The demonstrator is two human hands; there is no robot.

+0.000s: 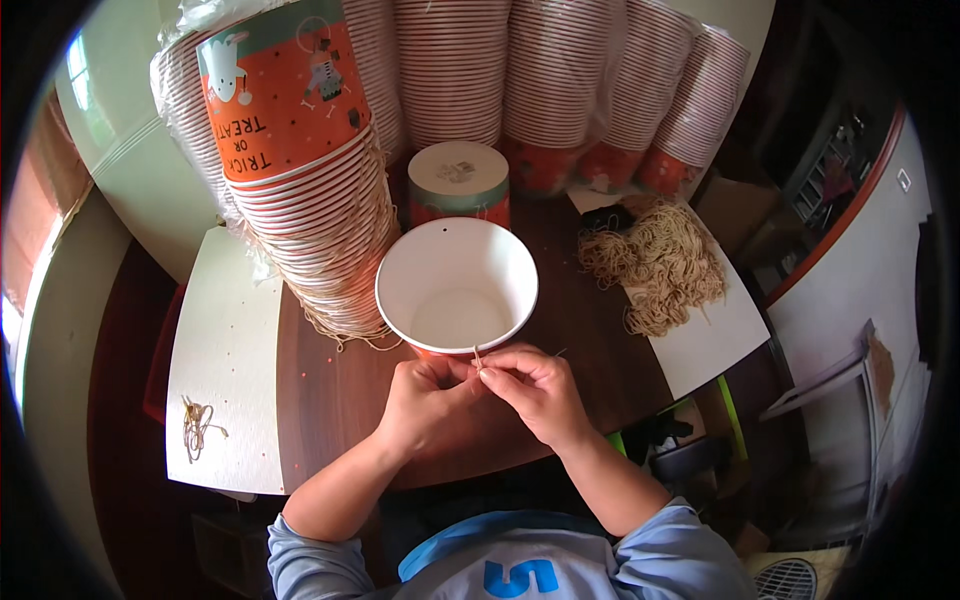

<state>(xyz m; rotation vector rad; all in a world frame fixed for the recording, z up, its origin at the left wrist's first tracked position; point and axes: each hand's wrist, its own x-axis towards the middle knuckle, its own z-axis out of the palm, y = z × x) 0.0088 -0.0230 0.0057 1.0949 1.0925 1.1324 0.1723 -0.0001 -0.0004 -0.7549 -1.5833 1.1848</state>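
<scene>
A white-lined paper bucket (500,262) stands upright on the table in front of me, its mouth tilted a little toward me. One small dark hole shows near its far rim. At the near rim a thin beige string (478,358) passes over the edge. My left hand (428,402) and my right hand (540,393) meet there, both closed, with fingertips pinched on the string just outside the bucket. The lower parts of the fingers and the near outer wall are mostly hidden.
A tall stack of orange buckets (290,110) with strings hanging off leans at left. Behind stand several wrapped bucket stacks (450,75) and one upturned bucket (455,170). A heap of beige strings (665,265) lies at right, a few loose strings (197,425) at left on the table (335,420).
</scene>
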